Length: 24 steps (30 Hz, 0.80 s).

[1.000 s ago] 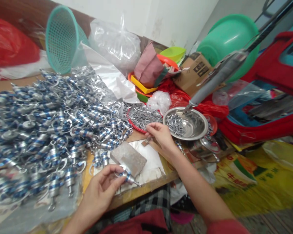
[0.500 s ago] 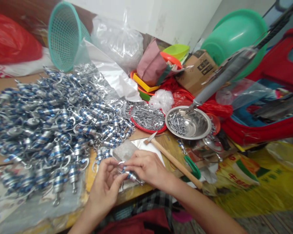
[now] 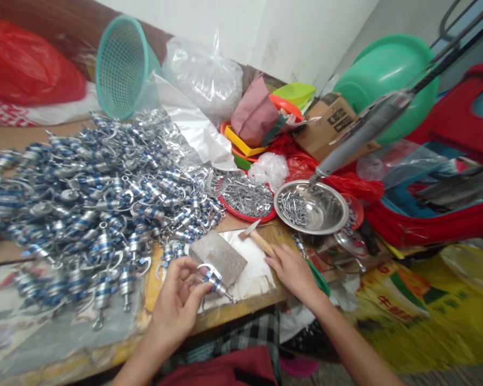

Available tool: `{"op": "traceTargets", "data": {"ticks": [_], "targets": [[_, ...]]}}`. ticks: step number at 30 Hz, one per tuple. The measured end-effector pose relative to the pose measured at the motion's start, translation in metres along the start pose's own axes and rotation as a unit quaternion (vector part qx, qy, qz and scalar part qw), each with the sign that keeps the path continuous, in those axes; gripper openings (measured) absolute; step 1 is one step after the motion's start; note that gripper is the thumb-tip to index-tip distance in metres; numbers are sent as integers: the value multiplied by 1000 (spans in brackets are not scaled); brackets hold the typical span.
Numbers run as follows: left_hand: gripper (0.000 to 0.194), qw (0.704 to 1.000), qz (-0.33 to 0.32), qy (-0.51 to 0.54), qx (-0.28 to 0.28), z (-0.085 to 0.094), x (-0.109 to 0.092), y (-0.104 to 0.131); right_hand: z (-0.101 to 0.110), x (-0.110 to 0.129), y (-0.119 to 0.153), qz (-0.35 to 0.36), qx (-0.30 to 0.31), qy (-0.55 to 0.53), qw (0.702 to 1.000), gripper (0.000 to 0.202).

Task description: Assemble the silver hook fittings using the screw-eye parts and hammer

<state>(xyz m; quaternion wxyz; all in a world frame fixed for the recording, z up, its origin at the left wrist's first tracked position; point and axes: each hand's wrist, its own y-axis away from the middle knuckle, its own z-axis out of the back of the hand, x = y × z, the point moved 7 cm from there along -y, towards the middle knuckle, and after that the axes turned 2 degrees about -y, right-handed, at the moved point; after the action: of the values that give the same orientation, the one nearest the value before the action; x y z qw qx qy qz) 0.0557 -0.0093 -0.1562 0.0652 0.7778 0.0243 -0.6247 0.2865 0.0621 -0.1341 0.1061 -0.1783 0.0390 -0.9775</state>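
My left hand [image 3: 179, 297] is closed on a silver-and-blue metal fitting [image 3: 216, 280], a banded cylinder with a white curved arm at one end and a small ring at the other. It is held just in front of a grey rectangular block [image 3: 221, 256], which lies on white paper [image 3: 257, 264]. To the right, my right hand [image 3: 292, 271] has its fingers around the wooden handle of a hammer [image 3: 261, 242]. The hammer's head rests on the paper, pointing away from me. A big heap of similar fittings [image 3: 104, 187] spreads over the table on the left.
Beyond the block are a red tray [image 3: 247, 195] of small metal pieces and a steel bowl [image 3: 334, 220] holding pins. A grey tool [image 3: 362, 128] slants down over the bowl. A green handle [image 3: 319, 280] lies right of my right hand. A basket [image 3: 121, 64] stands behind the heap.
My right hand has left the fitting and moved right to the hammer's handle. My left hand keeps the fitting, and the block is now uncovered. The view has shifted slightly.
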Motion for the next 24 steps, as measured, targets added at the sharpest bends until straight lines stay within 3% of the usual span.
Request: {"op": "traceTargets", "data": {"ticks": [3,9,12,15,21,24], "targets": [[23,1000,-2,-3,-1,0,0,0,0,-2,12,3,23,-38,999,18],[23,1000,-3,2,-9,0,-1,0,53,70,49,165,-51,-132,976,47],[23,1000,2,4,1,-2,0,-1,57,90,61,220,-53,-109,968,59],[24,1000,2,-1,-4,-1,1,-2,36,92,65,215,19,-55,975,57],[28,1000,-1,5,-17,1,3,-3,25,82,69,174,8,-93,980,52],[34,1000,10,-10,-27,3,1,-3,16,59,56,106,9,-161,981,42]]}}
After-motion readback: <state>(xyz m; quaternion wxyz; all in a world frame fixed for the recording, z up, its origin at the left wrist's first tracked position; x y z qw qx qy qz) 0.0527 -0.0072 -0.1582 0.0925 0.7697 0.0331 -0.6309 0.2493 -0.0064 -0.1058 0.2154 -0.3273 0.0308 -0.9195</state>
